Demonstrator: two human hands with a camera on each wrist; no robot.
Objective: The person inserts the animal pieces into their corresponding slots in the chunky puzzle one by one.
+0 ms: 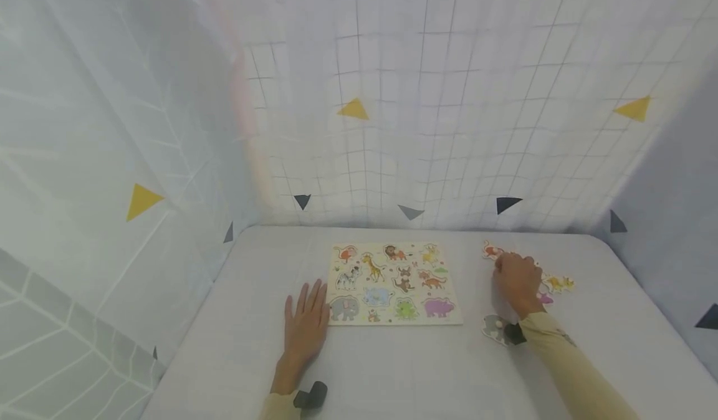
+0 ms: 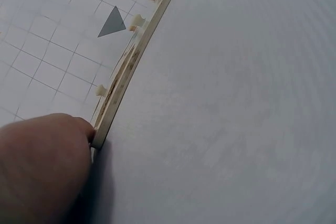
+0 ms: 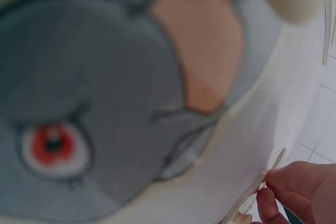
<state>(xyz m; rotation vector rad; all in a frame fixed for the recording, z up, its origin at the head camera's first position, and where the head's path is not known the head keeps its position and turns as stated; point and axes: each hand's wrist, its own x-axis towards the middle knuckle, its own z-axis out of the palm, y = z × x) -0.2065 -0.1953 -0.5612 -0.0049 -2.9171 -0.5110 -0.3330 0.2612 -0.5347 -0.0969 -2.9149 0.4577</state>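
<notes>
A wooden animal puzzle board [image 1: 395, 283] lies in the middle of the table. My left hand [image 1: 306, 320] rests flat beside its left edge with straight fingers; in the left wrist view the thumb [image 2: 47, 161] touches the board's near corner. Farther right, my right hand [image 1: 517, 283] is lowered among loose puzzle pieces, fingertips together. In the right wrist view this hand [image 3: 299, 192] pinches a thin puzzle piece [image 3: 278, 159], whose picture is hidden. A red animal piece [image 1: 492, 250], a yellow animal piece [image 1: 560, 283] and a purple piece [image 1: 545, 297] lie around it.
A grey elephant piece [image 1: 492, 326] with a knob lies under the right wrist and looms large in the right wrist view. The white table [image 1: 392, 370] meets a grid-patterned cloth wall [image 1: 426, 127] behind. Dark camera mounts sit at both wrists.
</notes>
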